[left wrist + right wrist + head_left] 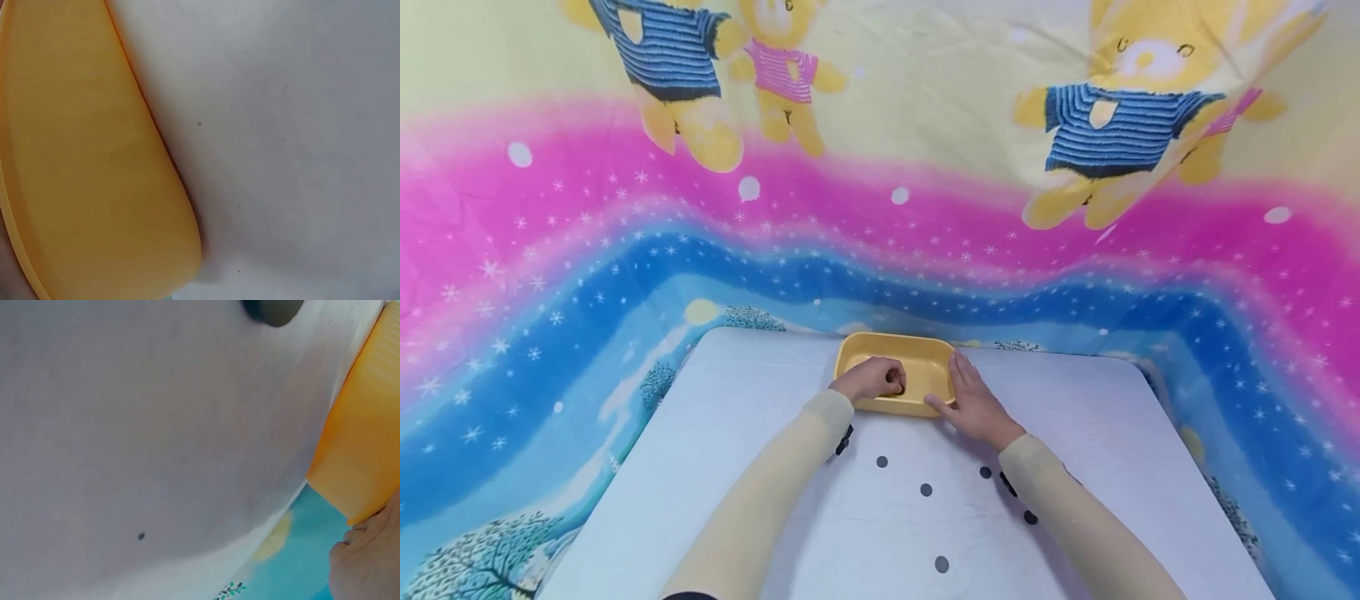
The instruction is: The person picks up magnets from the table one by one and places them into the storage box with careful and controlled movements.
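Observation:
A yellow rectangular box (936,360) stands at the far edge of the white table. My left hand (874,379) reaches over the front rim into it, fingers curled. Something small and dark, seemingly a disc, shows at its fingertips, mostly hidden by the fingers. My right hand (977,407) rests against the right end of the box, fingers straight along the wall and thumb spread onto the front rim. In the left wrist view the box's side wall (94,150) fills the left. The right wrist view shows the right hand (369,562) touching the box's end (359,444).
Several dark grey discs lie scattered on the white tabletop (737,400) in front of the box, among them one disc (927,490) between the forearms and another disc (942,565) nearest me. A patterned cloth (880,275) hangs behind the table's far edge.

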Demonstrator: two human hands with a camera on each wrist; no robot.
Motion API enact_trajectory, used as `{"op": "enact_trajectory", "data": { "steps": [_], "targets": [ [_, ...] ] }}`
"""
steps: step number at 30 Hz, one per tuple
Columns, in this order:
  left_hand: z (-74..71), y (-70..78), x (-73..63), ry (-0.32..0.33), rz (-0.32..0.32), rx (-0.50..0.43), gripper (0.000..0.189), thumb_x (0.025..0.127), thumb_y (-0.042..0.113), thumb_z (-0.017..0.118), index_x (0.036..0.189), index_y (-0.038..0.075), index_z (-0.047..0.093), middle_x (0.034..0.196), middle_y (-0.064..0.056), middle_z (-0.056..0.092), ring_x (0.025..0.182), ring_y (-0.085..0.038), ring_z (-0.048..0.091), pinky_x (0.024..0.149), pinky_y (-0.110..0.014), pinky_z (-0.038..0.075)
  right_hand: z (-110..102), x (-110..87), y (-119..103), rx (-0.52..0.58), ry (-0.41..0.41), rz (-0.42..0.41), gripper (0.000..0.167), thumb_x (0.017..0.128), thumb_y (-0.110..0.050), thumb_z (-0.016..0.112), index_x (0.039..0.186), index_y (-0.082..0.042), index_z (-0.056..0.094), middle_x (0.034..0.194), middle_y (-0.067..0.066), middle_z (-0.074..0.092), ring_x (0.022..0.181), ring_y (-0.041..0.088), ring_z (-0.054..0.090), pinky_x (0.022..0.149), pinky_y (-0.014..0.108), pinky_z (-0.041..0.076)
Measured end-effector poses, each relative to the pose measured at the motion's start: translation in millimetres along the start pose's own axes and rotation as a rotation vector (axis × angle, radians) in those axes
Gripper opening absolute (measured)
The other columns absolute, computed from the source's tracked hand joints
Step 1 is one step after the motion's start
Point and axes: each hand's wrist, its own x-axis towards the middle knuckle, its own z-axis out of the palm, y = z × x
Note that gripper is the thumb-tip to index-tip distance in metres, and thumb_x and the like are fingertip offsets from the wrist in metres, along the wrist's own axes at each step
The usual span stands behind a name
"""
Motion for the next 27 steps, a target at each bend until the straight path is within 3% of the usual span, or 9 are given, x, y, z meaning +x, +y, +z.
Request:
{"op": "enact_trajectory", "data": {
  "steps": [14,20,27],
  "targets": [
    [4.9,-5.9,7.1,-0.014,-0.003,0.066,0.01,0.109,0.017,0.064,0.107,0.022,0.073,0.093,0.007,0.069,0.081,-0.013,0.06,0.078,-0.032,0.052,1.5,1.4,2.5,0.002,0.0,0.001,0.111,0.104,-0.077,0.042,0.17,0.002,0.003,0.18,0.018,-0.002,0.166,0.04,0.003,0.134,0.055,0.011],
    [5.1,-4.6,6.3,-0.014,-0.012,0.077,0.011,0.11,0.016,0.063,0.107,0.022,0.073,0.095,0.009,0.07,0.079,-0.011,0.059,0.078,-0.031,0.051,1.0,0.9,2.2,0.009,-0.009,0.01,0.112,0.103,-0.079,0.041,0.17,0.0,0.0,0.18,0.012,-0.008,0.167,0.034,-0.002,0.135,0.054,0.009],
    [2.4,-0.3,2.9,0.006,-0.008,0.083,0.013,0.11,0.016,0.061,0.11,0.02,0.073,0.093,0.006,0.069,0.08,-0.013,0.06,0.079,-0.033,0.053,1.1,0.3,2.1,-0.008,-0.019,0.022,0.112,0.102,-0.081,0.038,0.171,-0.001,-0.001,0.18,0.012,-0.009,0.167,0.037,0.001,0.135,0.053,0.009]
  ]
}}
